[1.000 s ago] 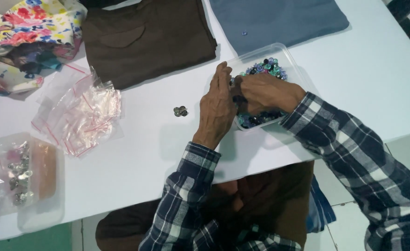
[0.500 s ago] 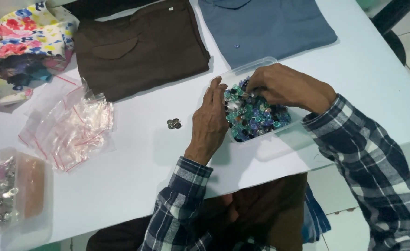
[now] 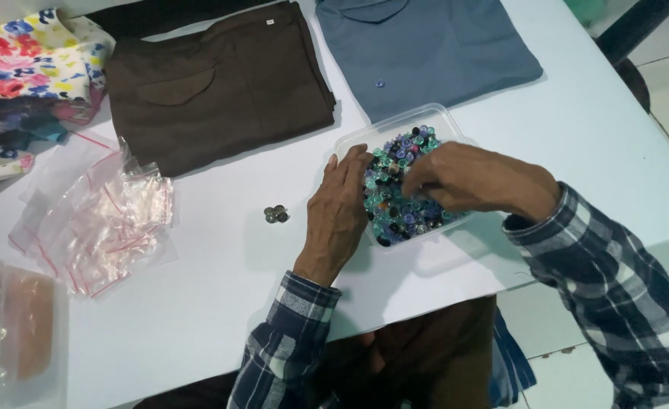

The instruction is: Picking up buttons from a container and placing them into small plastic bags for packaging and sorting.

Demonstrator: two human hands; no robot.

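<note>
Right hand (image 3: pixel 471 182) over tray (image 3: pixel 350 142), fingers bent down into beads (image 3: pixel 399 201); grasp impossible to tell. Left hand (image 3: pixel 340 212) flat and open, touching tray edge. Few buttons (image 3: pixel 276 214) just beside.

Folded brown garment (image 3: pixel 221 83), blue shirt (image 3: pixel 425 49), small plastic bags (image 3: pixel 103 220).

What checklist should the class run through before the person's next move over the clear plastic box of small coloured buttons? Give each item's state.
1. Clear plastic box sits flat on the white table: ok.
2. Left hand rests against the box's near side: ok.
3. Right hand reaches into the small coloured buttons: ok.
4. Button pinched in right fingertips: cannot tell.
5. Small dark buttons lie apart on the table, left of the box: ok.
6. Heap of clear zip bags within reach: ok.
</note>
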